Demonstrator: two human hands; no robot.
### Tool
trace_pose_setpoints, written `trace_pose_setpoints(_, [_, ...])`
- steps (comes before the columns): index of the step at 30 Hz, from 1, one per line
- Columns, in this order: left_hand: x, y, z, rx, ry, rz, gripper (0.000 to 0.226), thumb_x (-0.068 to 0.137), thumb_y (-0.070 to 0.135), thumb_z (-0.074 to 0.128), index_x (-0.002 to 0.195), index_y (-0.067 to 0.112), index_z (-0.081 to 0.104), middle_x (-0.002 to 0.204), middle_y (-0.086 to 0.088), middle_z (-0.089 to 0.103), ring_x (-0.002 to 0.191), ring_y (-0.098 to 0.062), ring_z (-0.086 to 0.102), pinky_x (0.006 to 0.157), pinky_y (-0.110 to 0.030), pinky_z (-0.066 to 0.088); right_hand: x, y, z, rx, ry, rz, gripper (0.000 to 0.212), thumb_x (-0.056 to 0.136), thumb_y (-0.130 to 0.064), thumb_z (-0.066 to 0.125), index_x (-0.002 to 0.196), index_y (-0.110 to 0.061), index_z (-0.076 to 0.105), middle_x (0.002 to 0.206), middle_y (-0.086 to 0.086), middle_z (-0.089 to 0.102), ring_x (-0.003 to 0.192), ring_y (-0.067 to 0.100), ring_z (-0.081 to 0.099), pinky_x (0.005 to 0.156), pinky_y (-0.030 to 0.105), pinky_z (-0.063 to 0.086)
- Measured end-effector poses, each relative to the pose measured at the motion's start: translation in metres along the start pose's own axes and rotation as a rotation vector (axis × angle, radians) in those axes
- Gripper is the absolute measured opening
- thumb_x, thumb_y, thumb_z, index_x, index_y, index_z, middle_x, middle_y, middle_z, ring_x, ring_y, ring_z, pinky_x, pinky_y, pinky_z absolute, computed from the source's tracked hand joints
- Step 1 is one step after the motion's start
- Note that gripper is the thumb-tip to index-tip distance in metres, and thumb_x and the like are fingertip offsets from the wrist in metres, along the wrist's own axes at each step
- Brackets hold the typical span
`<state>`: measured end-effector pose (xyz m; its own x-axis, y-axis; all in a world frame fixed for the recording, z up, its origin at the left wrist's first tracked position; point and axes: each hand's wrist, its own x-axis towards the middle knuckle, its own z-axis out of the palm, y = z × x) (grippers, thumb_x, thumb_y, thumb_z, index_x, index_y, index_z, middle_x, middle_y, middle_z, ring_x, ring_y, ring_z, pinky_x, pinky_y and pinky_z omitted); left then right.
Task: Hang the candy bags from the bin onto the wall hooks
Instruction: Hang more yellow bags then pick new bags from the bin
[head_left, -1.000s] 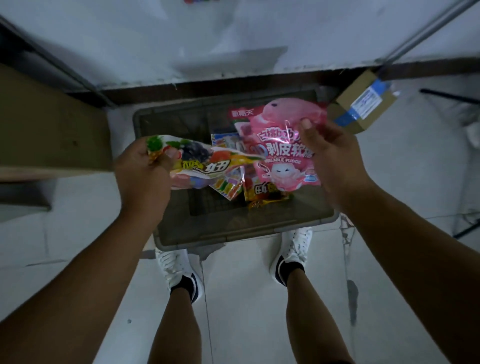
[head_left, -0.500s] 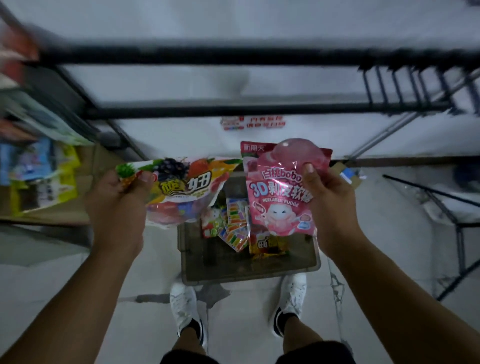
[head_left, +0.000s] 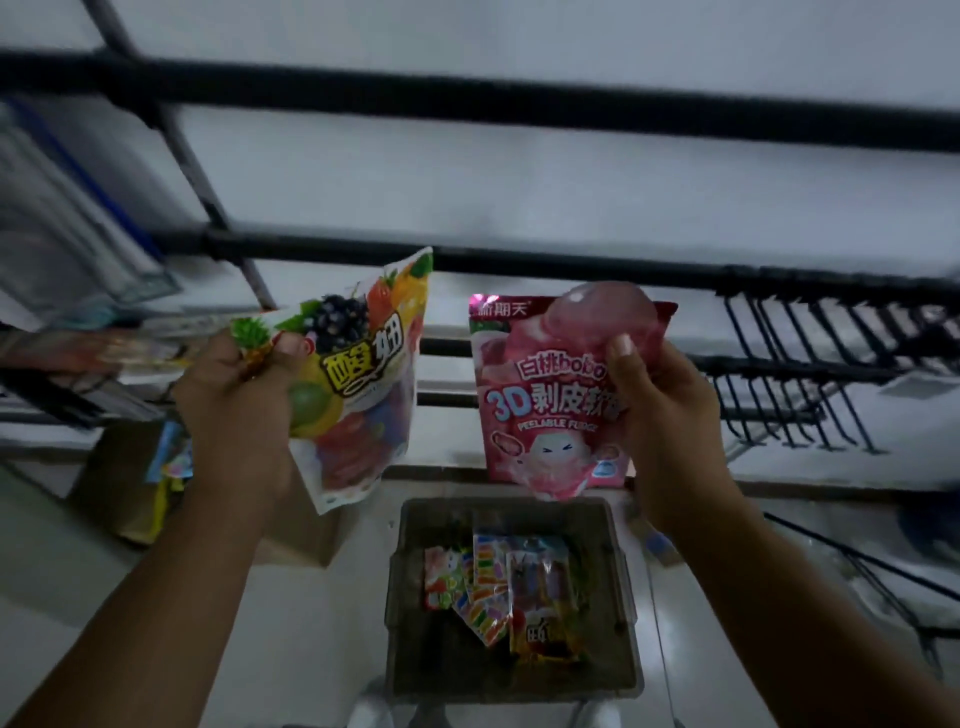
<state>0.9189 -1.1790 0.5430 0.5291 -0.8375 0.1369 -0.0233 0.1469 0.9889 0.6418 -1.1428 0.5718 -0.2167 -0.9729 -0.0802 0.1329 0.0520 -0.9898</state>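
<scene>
My left hand (head_left: 236, 415) grips a fruit-printed candy bag (head_left: 361, 384) by its upper left corner, thumb on the front. My right hand (head_left: 660, 410) pinches a pink peach candy bag (head_left: 545, 405) at its right edge. Both bags hang upright in front of the white wall, side by side and apart. Below them the grey bin (head_left: 511, 514) stands on the floor with several candy bags (head_left: 493, 592) inside. Black wall hooks (head_left: 800, 374) jut out in rows to the right of my right hand; those I can see are bare.
Two black horizontal rails (head_left: 519, 260) cross the wall above the bags. On the left, blurred packets (head_left: 62, 249) hang or lie on a rack, and a cardboard box (head_left: 130, 483) with packets stands on the floor. Dark rods run along the lower right.
Both hands have lifted their bags from above the bin up to the level of the rails. My view has tilted upward, so the bin now sits low in the frame.
</scene>
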Motion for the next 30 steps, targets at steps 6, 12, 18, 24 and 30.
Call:
trace_pose_setpoints(6, [0.019,0.074,-0.008,-0.083,-0.027,0.111,0.024,0.09,0.009,0.067,0.079,0.028,0.073,0.078,0.015,0.073,0.086,-0.012,0.068,0.076,-0.03,0.057,-0.007,-0.071,0.027,0.042,-0.046,-0.08,0.017,0.095,-0.025,0.055,0.1,-0.013,0.066,0.088,0.007,0.074,0.082,0.023,0.074,0.063,0.034,0.06])
trace_pose_setpoints(12, [0.021,0.147,-0.012,-0.229,-0.013,0.161,0.05,0.092,-0.002,0.06,0.056,0.03,0.071,0.06,0.018,0.066,0.067,0.003,0.064,0.064,-0.018,0.051,-0.019,-0.122,0.046,-0.057,-0.093,-0.19,0.02,0.094,-0.03,0.057,0.094,-0.013,0.067,0.083,0.006,0.074,0.075,0.02,0.074,0.058,0.028,0.058])
trace_pose_setpoints(18, [0.031,0.197,-0.024,-0.325,-0.02,0.209,0.036,0.093,0.005,0.062,0.071,0.03,0.075,0.071,0.015,0.069,0.073,-0.005,0.064,0.072,-0.027,0.053,-0.028,-0.164,0.057,-0.093,-0.102,-0.294,0.02,0.096,-0.032,0.055,0.094,-0.016,0.068,0.084,0.005,0.075,0.075,0.02,0.074,0.063,0.036,0.061])
trace_pose_setpoints(24, [0.034,0.235,-0.026,-0.272,-0.13,0.266,0.023,0.098,0.006,0.055,0.079,0.019,0.056,0.07,0.011,0.059,0.067,-0.003,0.057,0.063,-0.022,0.05,-0.031,-0.191,0.068,-0.152,-0.119,-0.402,0.018,0.097,-0.028,0.054,0.093,-0.014,0.066,0.084,0.001,0.073,0.076,0.016,0.073,0.06,0.028,0.059])
trace_pose_setpoints(30, [0.044,0.252,-0.034,-0.225,-0.114,0.273,0.027,0.097,0.009,0.058,0.088,0.032,0.067,0.076,0.014,0.067,0.078,-0.01,0.062,0.075,-0.036,0.052,-0.03,-0.202,0.09,-0.068,-0.077,-0.402,0.01,0.096,-0.022,0.059,0.1,-0.017,0.066,0.089,0.004,0.075,0.08,0.02,0.074,0.068,0.042,0.061])
